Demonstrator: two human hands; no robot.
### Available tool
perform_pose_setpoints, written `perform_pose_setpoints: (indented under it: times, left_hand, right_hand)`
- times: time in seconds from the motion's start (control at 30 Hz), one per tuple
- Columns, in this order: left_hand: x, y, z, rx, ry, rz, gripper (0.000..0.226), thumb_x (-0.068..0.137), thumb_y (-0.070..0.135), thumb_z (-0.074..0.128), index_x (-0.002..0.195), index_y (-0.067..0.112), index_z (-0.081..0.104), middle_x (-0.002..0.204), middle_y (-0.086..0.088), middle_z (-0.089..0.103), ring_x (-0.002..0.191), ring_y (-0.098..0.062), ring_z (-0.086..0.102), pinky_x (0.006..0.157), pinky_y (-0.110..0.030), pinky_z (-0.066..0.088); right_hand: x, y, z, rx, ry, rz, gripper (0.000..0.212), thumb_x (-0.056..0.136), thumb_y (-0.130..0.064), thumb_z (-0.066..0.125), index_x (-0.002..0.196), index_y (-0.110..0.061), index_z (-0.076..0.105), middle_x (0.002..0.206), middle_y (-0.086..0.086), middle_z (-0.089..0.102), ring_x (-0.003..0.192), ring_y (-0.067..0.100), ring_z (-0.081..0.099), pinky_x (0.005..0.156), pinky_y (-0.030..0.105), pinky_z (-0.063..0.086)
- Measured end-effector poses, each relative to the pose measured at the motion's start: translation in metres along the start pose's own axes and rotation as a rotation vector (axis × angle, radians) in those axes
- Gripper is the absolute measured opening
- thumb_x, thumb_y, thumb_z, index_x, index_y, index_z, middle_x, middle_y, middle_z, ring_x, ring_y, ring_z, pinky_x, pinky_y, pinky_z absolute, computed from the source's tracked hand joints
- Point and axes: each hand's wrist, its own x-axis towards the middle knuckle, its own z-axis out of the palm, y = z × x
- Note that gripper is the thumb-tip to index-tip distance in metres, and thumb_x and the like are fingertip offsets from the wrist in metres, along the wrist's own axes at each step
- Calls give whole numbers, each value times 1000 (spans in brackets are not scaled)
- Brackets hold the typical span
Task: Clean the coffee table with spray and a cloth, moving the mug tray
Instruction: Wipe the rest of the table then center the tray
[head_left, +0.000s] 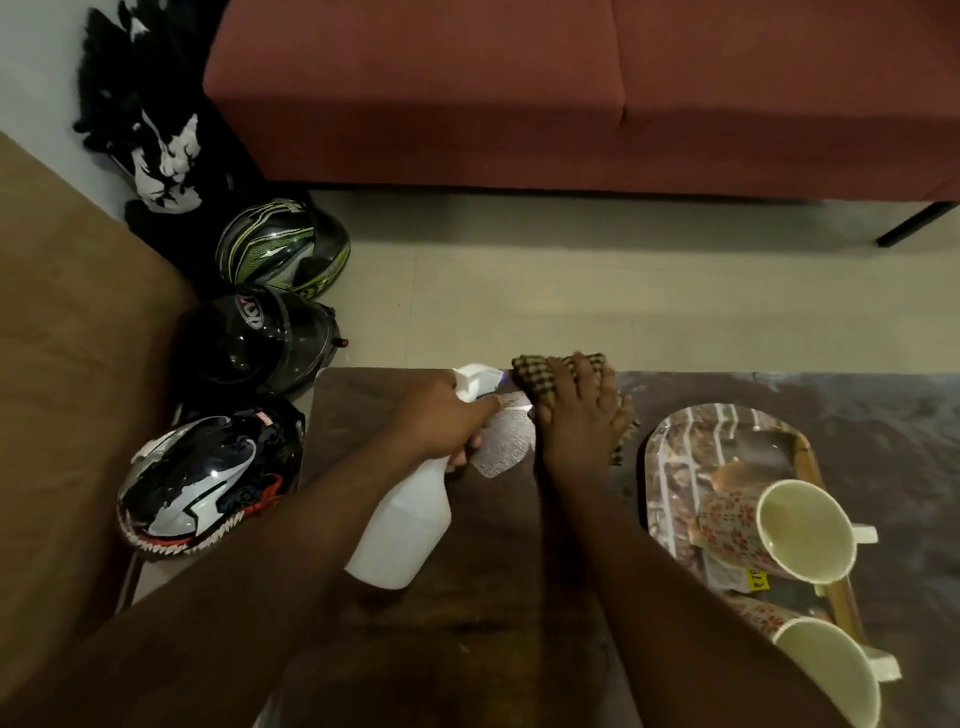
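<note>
Spray and wipe at the far left corner of the desk (467, 623), and that is the patch in play. To do this well, the nozzle wants to stay aimed at the wood just ahead of the cloth (535, 371), with short bursts, so the mist lands on the desk and not on the floor past the far edge. Then the cloth should sweep flat, in overlapping passes, working back from that edge toward the near side.

The left hand (441, 421) grips the white spray bottle (405, 530) by the neck, fingers curled round it, one finger reaching forward along the trigger head; whether it is squeezing, I cannot tell. The bottle hangs tilted, its body toward the near side.

The right hand (582, 410) lies spread, fingers straight, pressing the checked cloth flat near the far edge, just right of the nozzle.

The mug tray (670, 467) sits on the right half of the desk, close beside the right hand, carrying two cream mugs (800, 530). It looks due a shift before this wipe goes further right.
</note>
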Motion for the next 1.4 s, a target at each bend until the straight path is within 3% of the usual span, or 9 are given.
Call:
perform_pose_setpoints:
  times: [0.1,0.3,0.47,0.6,0.77,0.97,1.13,1.23,1.4]
  left_hand:
    - [1,-2,3,36,37,39,30,88,34,67,80,6,59,55,-3,61,27,-9,48,34,-17,40]
    - [-15,-17,5,-143,-32,50,29,87,38,68,99,11,70,73,-13,71,37,-16,51,49,-27,46]
    - [-42,-30,25,-331,106,58,11,84,42,72,75,36,68,82,-21,73,45,-16,57,55,-29,45]
    - [-67,-37,33,-383,255,51,25,80,52,70,91,30,69,83,-16,72,49,-15,57,58,-34,52]
    - [-108,-42,40,-412,346,174,22,83,36,70,90,17,63,58,3,59,42,-4,53,50,-12,46]
    - [-145,-59,35,-213,526,433,31,84,31,73,106,18,56,96,-2,66,79,-5,67,80,-18,52]
    - [-175,-77,55,49,726,761,61,68,7,83,115,7,44,95,6,56,91,32,40,87,10,25]
    - [-185,-101,59,22,679,741,53,71,12,80,113,-5,52,101,1,57,98,31,42,87,9,27]
    - [-189,-142,47,-76,467,507,86,73,25,84,141,25,33,127,34,46,119,0,54,102,-19,42]
  right_hand:
    - [13,-33,7,26,41,82,49,80,-30,65,127,-21,56,143,6,47,138,37,31,106,61,21]
    - [-68,-51,16,35,-110,-407,42,87,-31,52,125,-14,59,137,13,52,137,34,30,112,58,20]
    - [-133,-4,-4,66,-195,-691,53,91,-41,46,141,-23,38,148,2,40,140,27,28,114,49,13]
    - [-162,17,-16,66,-232,-542,52,90,-40,46,141,-31,36,148,-4,39,139,26,26,115,47,8]
    - [-197,14,-21,109,-260,-453,51,89,-41,43,139,-30,38,144,-3,45,136,28,26,110,51,14]
    - [-250,23,-30,38,-362,-581,46,85,-39,40,131,-36,47,140,-6,50,131,30,37,109,53,17]
    - [-304,5,-26,39,-436,-702,47,86,-45,37,130,-40,52,140,-12,49,131,24,42,106,52,23]
    - [-314,8,-29,8,-410,-753,45,85,-40,40,128,-41,53,140,-14,47,133,22,36,105,50,22]
    - [-311,-2,-49,-54,-493,-651,41,86,-41,39,124,-44,54,139,-15,49,126,26,49,104,48,16]
